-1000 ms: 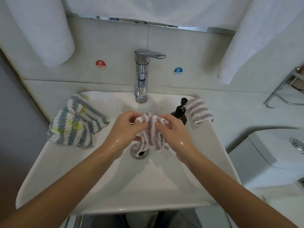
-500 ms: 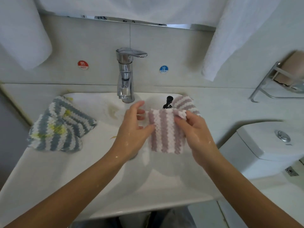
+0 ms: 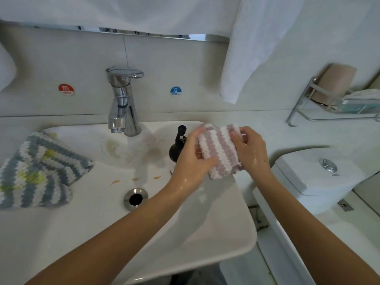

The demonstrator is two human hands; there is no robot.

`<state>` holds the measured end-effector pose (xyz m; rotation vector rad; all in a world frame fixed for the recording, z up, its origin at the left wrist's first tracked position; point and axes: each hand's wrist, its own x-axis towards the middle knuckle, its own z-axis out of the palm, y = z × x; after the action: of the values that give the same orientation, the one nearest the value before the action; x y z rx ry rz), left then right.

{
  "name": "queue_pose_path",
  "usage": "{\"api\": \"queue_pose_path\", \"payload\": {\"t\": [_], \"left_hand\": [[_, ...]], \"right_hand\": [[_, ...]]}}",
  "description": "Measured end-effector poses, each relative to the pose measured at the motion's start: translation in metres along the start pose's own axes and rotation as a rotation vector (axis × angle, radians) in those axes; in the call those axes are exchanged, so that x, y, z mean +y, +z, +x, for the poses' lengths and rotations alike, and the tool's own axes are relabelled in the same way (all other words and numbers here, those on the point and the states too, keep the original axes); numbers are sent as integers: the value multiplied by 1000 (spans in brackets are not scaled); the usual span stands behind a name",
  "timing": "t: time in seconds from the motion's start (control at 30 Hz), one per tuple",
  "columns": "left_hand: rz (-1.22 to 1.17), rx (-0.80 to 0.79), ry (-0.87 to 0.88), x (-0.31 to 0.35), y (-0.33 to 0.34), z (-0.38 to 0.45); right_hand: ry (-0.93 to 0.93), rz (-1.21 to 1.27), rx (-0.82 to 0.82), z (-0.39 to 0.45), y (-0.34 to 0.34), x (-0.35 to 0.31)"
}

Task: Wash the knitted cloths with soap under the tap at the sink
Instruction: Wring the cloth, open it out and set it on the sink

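A pink-and-white striped knitted cloth is spread flat over the sink's right rim. My left hand pinches its left edge and my right hand grips its right edge; both hands are wet. It covers the other pink cloth that lay there earlier. Just left of my left hand stands a dark soap pump bottle. Grey, white and yellow knitted cloths lie piled on the left rim. The chrome tap stands at the back of the white sink; no water is seen running.
The drain sits mid-basin with orange specks near it. White towels hang above at right. A toilet cistern stands to the right, with a metal wall shelf above it. HOT and COLD stickers flank the tap.
The cloth was bunched between both hands over the drain, then opened flat. Both hands have since carried it right and back to the sink's right rim.
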<state>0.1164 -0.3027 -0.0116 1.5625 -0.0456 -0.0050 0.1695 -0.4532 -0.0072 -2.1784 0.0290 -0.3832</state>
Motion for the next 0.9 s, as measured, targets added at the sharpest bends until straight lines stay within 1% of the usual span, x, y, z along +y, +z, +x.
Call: {"api": "queue_pose_path", "payload": {"t": [0.1, 0.2, 0.33, 0.47, 0.57, 0.63, 0.7, 0.77, 0.8, 0.83, 0.9], "left_hand": [[246, 41, 15, -6, 11, 14], [396, 90, -8, -11, 18, 33], [560, 113, -18, -10, 30, 53], [699, 69, -69, -19, 36, 62], [835, 30, -63, -30, 33, 63], [907, -5, -46, -32, 29, 61], [978, -5, -14, -29, 24, 53], [1068, 47, 45, -24, 21, 43], [1109, 81, 90, -23, 20, 39], [1131, 107, 140, -22, 20, 37], [1109, 102, 219, -24, 18, 39]], "right_hand": [[27, 17, -62, 17, 5, 7], [0, -56, -113, 35, 13, 14], [-52, -163, -152, 53, 20, 24], [-91, -285, -230, 57, 25, 36], [-46, -293, -272, 56, 32, 48], [2, -266, -258, 57, 31, 50], [12, -214, -184, 58, 25, 49], [-67, -137, -110, 53, 16, 44], [-124, -117, -114, 48, 11, 40], [-170, -106, -158, 42, 8, 37], [-203, -118, -319, 30, 5, 31]]}}
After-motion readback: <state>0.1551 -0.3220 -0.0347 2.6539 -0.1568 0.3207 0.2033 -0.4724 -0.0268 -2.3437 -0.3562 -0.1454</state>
